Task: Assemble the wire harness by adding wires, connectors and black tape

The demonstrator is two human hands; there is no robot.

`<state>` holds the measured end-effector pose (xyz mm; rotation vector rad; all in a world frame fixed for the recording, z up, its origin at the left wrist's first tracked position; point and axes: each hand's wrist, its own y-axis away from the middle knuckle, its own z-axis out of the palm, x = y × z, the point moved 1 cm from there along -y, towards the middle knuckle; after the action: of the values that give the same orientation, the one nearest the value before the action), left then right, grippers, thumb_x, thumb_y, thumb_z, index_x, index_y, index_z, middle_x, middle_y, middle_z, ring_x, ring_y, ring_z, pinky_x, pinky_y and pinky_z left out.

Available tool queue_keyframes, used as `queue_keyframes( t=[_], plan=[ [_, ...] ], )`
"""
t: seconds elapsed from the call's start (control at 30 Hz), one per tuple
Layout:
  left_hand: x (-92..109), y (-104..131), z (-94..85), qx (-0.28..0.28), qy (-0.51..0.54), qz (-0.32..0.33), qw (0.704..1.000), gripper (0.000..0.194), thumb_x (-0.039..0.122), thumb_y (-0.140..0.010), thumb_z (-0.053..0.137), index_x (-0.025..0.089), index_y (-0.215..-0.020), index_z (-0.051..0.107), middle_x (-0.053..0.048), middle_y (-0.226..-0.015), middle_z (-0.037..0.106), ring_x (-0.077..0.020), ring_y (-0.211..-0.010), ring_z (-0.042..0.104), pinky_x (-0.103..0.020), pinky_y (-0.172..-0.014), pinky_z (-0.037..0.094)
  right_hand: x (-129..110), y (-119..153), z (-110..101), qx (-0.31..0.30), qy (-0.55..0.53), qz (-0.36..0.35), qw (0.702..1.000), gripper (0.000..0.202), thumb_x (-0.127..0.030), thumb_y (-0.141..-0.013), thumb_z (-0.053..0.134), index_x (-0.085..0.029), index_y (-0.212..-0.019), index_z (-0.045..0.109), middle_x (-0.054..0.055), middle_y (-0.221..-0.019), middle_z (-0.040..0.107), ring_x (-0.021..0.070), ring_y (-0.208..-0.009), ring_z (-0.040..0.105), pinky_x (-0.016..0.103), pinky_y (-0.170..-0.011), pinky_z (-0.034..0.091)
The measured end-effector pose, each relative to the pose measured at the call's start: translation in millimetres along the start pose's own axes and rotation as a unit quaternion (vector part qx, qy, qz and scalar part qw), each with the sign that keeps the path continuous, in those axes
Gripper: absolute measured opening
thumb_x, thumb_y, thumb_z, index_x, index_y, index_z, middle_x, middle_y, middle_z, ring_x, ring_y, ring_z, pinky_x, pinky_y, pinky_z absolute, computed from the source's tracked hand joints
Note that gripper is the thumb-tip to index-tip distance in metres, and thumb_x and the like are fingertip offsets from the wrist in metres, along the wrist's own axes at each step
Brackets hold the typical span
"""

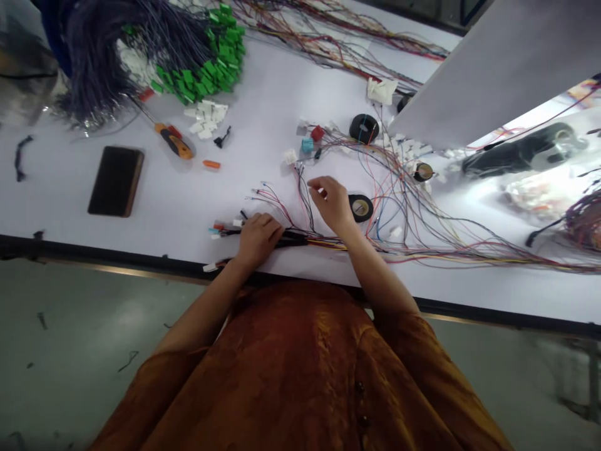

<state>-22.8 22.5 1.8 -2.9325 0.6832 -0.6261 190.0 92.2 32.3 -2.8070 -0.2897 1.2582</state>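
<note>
My left hand (260, 241) is closed over a black-taped wire harness (293, 238) near the table's front edge. White, orange and blue connectors (218, 229) stick out to its left, and loose wire ends with metal terminals (267, 193) fan out above it. My right hand (331, 202) is raised above the harness, its fingers loosely bent with thumb and forefinger slightly apart. I see nothing held in it. Just left of its fingertips run thin dark wires (303, 193) leading to a white connector (290, 157). A black tape roll (360, 208) lies beside the right wrist.
Red (317, 133) and blue (307, 145) connectors lie farther back, near another tape roll (364, 129). A phone (116, 181), an orange-handled screwdriver (173, 140) and a pile of green connectors (206, 69) are at left. A white panel (488, 69) slants across the right.
</note>
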Motion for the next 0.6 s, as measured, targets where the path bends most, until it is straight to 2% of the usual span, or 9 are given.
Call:
queue_keyframes(
  t=[0.1,0.2,0.27,0.33,0.4,0.47,0.53,0.6],
  plan=[
    [0.1,-0.5,1.2,0.007,0.001,0.0,1.0,0.028,0.031,-0.098,0.05,0.019,-0.08,0.068,-0.01,-0.085,0.065,-0.0256,-0.086,0.056,-0.041,-0.076,0.043,-3.1,-37.7,2.6,-0.04,0.072,0.011,0.997,0.015,-0.019,-0.09,0.054,-0.018,-0.093,0.069,0.006,-0.094,0.07,0.0188,-0.087,0.062,0.033,-0.086,0.049],
    [-0.2,-0.4,3.6,0.016,-0.002,0.001,1.0,0.028,0.033,-0.098,0.051,0.02,-0.08,0.068,-0.01,-0.085,0.066,-0.0262,-0.085,0.056,-0.042,-0.075,0.044,-8.5,-71.6,20.5,-0.077,0.15,0.04,0.985,0.018,-0.027,-0.093,0.057,-0.017,-0.104,0.067,0.01,-0.113,0.067,0.0219,-0.098,0.061,0.036,-0.089,0.047],
    [-0.9,-0.3,4.2,0.018,0.005,0.0,1.0,0.026,0.033,-0.097,0.052,0.021,-0.08,0.068,-0.01,-0.085,0.066,-0.0263,-0.084,0.057,-0.042,-0.076,0.044,-11.3,-89.6,33.2,-0.078,0.194,0.062,0.976,0.027,-0.027,-0.092,0.061,-0.014,-0.115,0.062,0.014,-0.126,0.06,0.0241,-0.105,0.06,0.037,-0.09,0.047],
    [-2.0,-0.4,4.2,0.018,0.016,-0.001,1.0,0.026,0.033,-0.097,0.052,0.021,-0.08,0.068,-0.01,-0.086,0.067,-0.0261,-0.085,0.057,-0.043,-0.076,0.044,-12.5,-103.3,42.4,-0.082,0.224,0.078,0.968,0.032,-0.025,-0.091,0.061,-0.012,-0.12,0.058,0.016,-0.13,0.055,0.0255,-0.108,0.059,0.038,-0.09,0.047],
    [-3.3,-0.7,4.5,0.016,0.028,0.001,0.999,0.026,0.033,-0.097,0.052,0.021,-0.079,0.067,-0.01,-0.086,0.067,-0.0257,-0.085,0.057,-0.042,-0.077,0.044,-13.3,-112.0,46.6,-0.094,0.234,0.073,0.965,0.029,-0.023,-0.091,0.06,-0.012,-0.118,0.057,0.016,-0.129,0.054,0.0257,-0.11,0.059,0.038,-0.091,0.046],
    [-4.9,-1.1,5.4,0.012,0.04,0.003,0.999,0.027,0.033,-0.097,0.052,0.021,-0.078,0.066,-0.009,-0.086,0.067,-0.0256,-0.085,0.058,-0.042,-0.078,0.045,-17.0,-115.3,46.0,-0.101,0.229,0.039,0.967,0.023,-0.021,-0.091,0.059,-0.014,-0.112,0.056,0.014,-0.126,0.055,0.025,-0.11,0.058,0.038,-0.091,0.046],
    [-6.5,-1.5,6.3,0.009,0.063,0.002,0.998,0.025,0.032,-0.097,0.052,0.02,-0.078,0.065,-0.01,-0.086,0.066,-0.0258,-0.086,0.058,-0.042,-0.079,0.045,-26.3,-113.0,41.6,-0.093,0.205,-0.006,0.974,0.02,-0.02,-0.091,0.057,-0.016,-0.109,0.053,0.011,-0.12,0.057,0.023,-0.108,0.057,0.036,-0.091,0.046],
    [-8.3,-2.3,5.2,0.027,0.114,-0.018,0.993,0.015,0.032,-0.093,0.057,0.02,-0.086,0.064,-0.009,-0.091,0.066,-0.0254,-0.089,0.059,-0.042,-0.082,0.047,-42.1,-105.6,34.6,-0.083,0.167,-0.049,0.981,0.018,-0.02,-0.094,0.052,-0.018,-0.111,0.049,0.007,-0.111,0.058,0.0193,-0.102,0.058,0.033,-0.09,0.045]
  ],
)
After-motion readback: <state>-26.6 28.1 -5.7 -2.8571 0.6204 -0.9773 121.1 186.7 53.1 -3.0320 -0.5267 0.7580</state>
